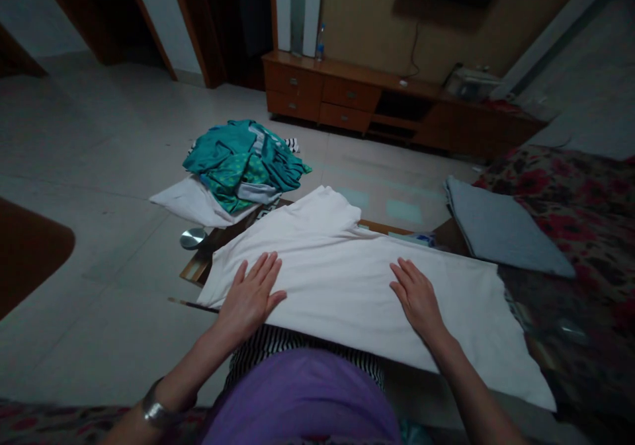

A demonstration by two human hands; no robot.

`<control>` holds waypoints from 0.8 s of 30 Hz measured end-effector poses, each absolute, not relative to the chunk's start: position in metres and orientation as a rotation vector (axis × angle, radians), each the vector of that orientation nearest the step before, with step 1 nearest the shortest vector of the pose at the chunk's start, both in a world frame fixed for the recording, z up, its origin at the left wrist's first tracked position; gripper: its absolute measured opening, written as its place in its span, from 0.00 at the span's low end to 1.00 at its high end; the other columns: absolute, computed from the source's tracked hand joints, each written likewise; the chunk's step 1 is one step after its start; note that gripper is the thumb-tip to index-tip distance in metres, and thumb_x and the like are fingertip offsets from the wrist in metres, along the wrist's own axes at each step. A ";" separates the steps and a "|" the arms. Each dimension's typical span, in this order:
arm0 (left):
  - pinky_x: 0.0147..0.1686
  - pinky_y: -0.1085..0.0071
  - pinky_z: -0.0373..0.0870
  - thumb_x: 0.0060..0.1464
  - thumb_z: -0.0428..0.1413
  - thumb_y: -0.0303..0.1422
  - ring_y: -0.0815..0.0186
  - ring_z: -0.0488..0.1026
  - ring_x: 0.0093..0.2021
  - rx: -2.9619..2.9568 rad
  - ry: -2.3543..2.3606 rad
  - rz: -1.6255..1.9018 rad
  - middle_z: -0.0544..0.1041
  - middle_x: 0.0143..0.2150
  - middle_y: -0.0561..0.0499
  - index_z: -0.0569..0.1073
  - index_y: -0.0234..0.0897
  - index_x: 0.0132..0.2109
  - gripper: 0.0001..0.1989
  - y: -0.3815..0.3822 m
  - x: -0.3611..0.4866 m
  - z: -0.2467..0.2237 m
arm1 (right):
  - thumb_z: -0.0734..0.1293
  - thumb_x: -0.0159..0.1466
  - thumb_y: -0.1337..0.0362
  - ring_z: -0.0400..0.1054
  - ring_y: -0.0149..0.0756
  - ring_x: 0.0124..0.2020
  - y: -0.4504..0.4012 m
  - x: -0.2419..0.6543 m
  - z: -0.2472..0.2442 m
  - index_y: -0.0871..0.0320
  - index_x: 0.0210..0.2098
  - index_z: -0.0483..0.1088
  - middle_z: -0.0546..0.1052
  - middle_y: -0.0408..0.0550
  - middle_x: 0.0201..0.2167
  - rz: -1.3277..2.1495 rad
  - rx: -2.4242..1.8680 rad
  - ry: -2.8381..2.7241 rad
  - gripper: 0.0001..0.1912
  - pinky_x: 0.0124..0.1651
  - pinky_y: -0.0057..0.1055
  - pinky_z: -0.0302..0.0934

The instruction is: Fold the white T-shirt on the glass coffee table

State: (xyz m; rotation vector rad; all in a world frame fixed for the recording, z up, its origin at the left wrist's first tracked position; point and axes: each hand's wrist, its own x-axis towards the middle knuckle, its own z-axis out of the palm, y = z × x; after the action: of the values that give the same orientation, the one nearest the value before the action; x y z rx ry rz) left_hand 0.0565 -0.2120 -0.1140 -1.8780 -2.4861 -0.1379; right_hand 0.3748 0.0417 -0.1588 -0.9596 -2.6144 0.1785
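Observation:
A white T-shirt [337, 280] lies spread lengthwise over a low table, one sleeve pointing away at the top. Flat on its left part rests my left hand [251, 296], fingers stretched out and thumb apart. My right hand [417, 299] lies on the cloth further right, palm down with the fingers extended. Neither hand grips anything. The shirt's right end hangs past the table, and slight creases run between the hands.
A pile of green and teal clothes [243, 161] sits beyond the table's left end, on white cloth [198, 200]. Close by is a round metal lid-like object [192, 237]. Folded grey cloth [506, 227] lies on the flowered sofa [595, 200]. A wooden cabinet [342, 94] stands behind.

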 end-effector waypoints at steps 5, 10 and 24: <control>0.66 0.48 0.44 0.63 0.46 0.46 0.52 0.49 0.71 -1.845 -2.465 -0.120 0.54 0.70 0.40 0.59 0.35 0.67 0.31 -0.227 0.038 -0.121 | 0.57 0.69 0.56 0.54 0.47 0.66 0.042 0.386 -0.152 0.54 0.60 0.67 0.64 0.53 0.64 0.221 -0.997 -2.599 0.23 0.64 0.50 0.54; 0.61 0.46 0.54 0.61 0.48 0.43 0.49 0.55 0.68 -1.778 -2.637 -0.024 0.60 0.68 0.39 0.67 0.37 0.62 0.25 -0.217 0.032 -0.104 | 0.57 0.69 0.55 0.59 0.46 0.64 0.041 0.430 -0.149 0.53 0.57 0.70 0.68 0.53 0.61 0.446 -1.058 -2.427 0.22 0.64 0.50 0.55; 0.43 0.65 0.62 0.62 0.46 0.32 0.58 0.69 0.48 -1.727 -2.598 -0.630 0.76 0.47 0.38 0.73 0.28 0.46 0.15 0.040 -0.003 -0.056 | 0.63 0.62 0.65 0.72 0.38 0.39 0.143 0.242 -0.093 0.60 0.40 0.76 0.79 0.52 0.39 0.878 -0.907 -2.290 0.11 0.45 0.35 0.64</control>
State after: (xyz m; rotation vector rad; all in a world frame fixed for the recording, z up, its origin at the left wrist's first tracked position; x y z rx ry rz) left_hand -0.0029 0.0396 -0.0561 -1.7272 -2.5984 -0.6296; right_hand 0.2419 0.1429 -0.0925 -0.9068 -2.2900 0.8779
